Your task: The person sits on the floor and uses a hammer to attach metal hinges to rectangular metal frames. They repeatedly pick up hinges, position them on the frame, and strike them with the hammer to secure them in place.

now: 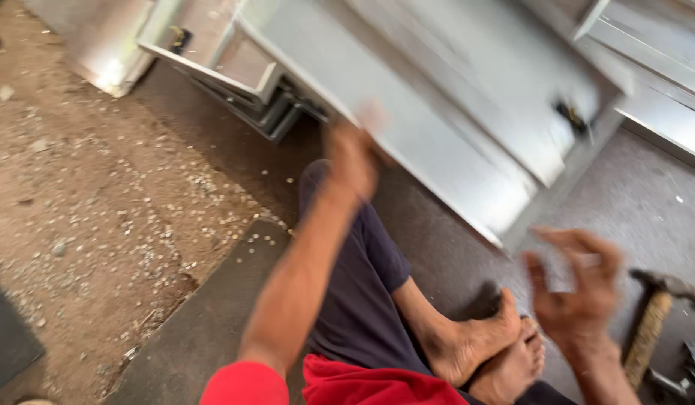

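Gripping the metal sheet (430, 127) edge is noted for left hand (353, 157); right hand (576, 289) half-open, empty; hammer (651, 322) untouched on floor (205, 322)

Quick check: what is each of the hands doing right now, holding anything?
Left hand: gripping the edge of the grey metal panel, blurred.
Right hand: open, fingers curled, empty, beside the hammer.

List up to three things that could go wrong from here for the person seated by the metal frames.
1. The left hand grips the edge of a tilted metal panel; it might slip or cut the fingers.
2. Bare feet lie just below that panel, so a drop could strike them.
3. A hammer rests beside the open right hand, easy to knock.
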